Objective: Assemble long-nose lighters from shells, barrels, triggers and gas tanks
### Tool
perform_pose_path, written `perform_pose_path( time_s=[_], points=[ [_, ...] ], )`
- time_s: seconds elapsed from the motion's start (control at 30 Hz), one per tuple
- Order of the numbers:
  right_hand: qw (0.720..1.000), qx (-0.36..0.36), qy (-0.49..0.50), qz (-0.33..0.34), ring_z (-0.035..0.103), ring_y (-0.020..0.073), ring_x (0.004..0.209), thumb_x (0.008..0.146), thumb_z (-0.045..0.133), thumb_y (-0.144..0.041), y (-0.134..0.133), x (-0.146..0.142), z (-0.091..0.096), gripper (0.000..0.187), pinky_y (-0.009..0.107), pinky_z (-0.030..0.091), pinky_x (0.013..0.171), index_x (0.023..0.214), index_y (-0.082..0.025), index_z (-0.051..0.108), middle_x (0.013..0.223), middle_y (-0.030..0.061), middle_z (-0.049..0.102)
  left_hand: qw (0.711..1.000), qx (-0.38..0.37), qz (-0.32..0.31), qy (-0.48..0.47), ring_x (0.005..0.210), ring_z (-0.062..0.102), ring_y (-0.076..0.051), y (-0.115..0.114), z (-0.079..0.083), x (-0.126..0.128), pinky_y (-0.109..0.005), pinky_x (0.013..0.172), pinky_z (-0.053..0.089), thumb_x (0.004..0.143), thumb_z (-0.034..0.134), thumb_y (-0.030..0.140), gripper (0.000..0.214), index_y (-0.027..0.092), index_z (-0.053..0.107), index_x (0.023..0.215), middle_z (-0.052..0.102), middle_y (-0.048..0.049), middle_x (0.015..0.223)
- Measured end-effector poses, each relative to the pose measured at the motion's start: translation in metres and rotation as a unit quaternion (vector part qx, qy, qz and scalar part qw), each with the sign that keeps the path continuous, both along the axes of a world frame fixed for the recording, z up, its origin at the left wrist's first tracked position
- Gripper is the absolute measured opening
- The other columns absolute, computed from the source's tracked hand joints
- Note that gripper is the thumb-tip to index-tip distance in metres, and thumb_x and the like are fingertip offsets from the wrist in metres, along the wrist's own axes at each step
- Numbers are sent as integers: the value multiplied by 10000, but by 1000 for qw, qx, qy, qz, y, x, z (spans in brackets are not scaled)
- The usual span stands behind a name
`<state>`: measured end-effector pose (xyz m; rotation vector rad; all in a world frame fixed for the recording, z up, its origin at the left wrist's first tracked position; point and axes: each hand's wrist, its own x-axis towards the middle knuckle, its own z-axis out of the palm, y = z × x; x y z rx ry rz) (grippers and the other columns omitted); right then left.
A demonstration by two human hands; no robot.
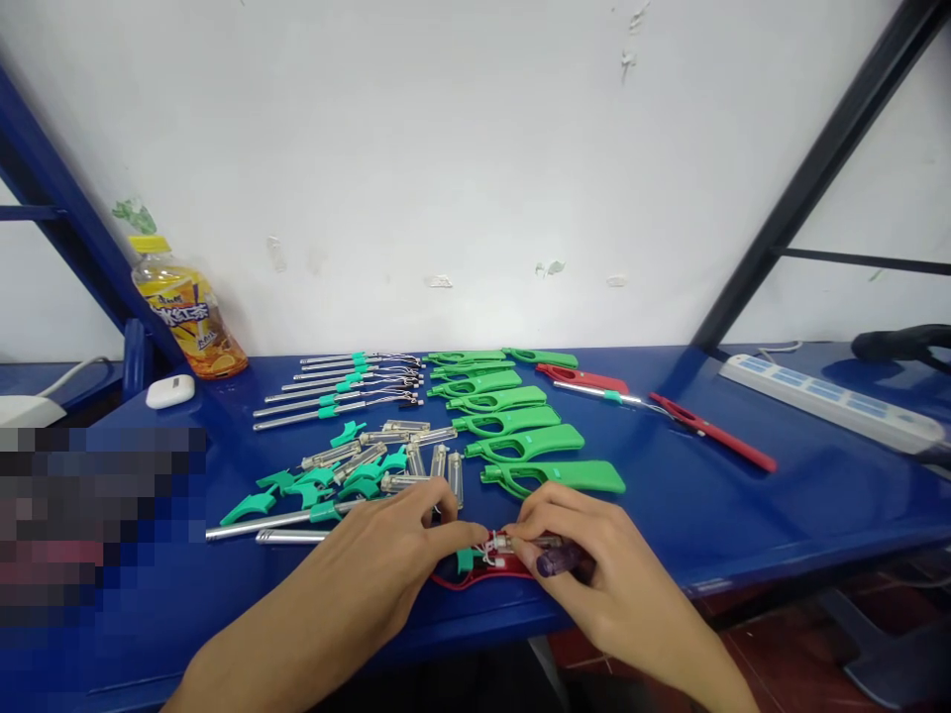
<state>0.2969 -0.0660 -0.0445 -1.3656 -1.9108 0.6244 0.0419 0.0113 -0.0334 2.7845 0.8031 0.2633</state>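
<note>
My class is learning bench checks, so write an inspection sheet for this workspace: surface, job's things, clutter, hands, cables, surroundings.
Surface: blue table, shiny.
Job's things: red casing under the hands; green casings, teal triggers, clear tanks, metal tubes nearby.
Clutter: drink bottle, white case, at left.
Hands: left hand at the red casing; right hand holds a purple tool over it.
Cables: white cable behind the power strip.
Surroundings: scuffed white wall, dark metal frame.

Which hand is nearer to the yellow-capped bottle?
Left. The left hand is in front of the bottle and to its right; the right hand is farther to the right.
</note>
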Motion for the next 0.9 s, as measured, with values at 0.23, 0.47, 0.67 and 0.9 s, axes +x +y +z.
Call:
perform_pose_path(
  time_s=[0.23, 0.47, 0.67, 0.9],
  points=[
    [1000, 7, -5, 1, 659, 186, 861, 955, 612, -77, 1, -1, -1, 207, 321, 444, 762, 915, -262, 698, 989, -18, 707, 999, 27, -29, -5, 861, 590, -177, 0, -1, -3, -296, 697, 349, 989, 404, -54, 704, 476, 646, 1385, 557, -8, 1133],
    [1000, 5, -16, -2, 659, 186, 858, 971, 612, -95, 2, -2, -1, 198, 320, 454, 766, 906, -264, 690, 980, -19, 703, 998, 29, -51, -14, 885, 613, -164, 5, 0, -4, -288, 713, 371, 963, 424, -70, 711, 457, 671, 1370, 581, -5, 1165],
    [1000, 10, -25, -5, 667, 195, 856, 954, 621, -99, 1, -1, -1, 182, 325, 476, 773, 917, -262, 692, 991, -8, 710, 998, 40, -52, -12, 847, 604, -157, 4, 2, -2, -282, 697, 377, 973, 431, -56, 695, 456, 673, 1375, 585, -2, 1142],
    [998, 54, -19, -23, 729, 200, 948, 1047, 630, -233, 1, -5, -5, 170, 321, 529, 829, 1092, -315, 772, 1096, 4, 753, 999, 34, -41, -3, 885, 629, -172, 3, 2, -3, -296, 716, 384, 910, 415, -106, 810, 480, 646, 1418, 594, -4, 1159]
  ],
)
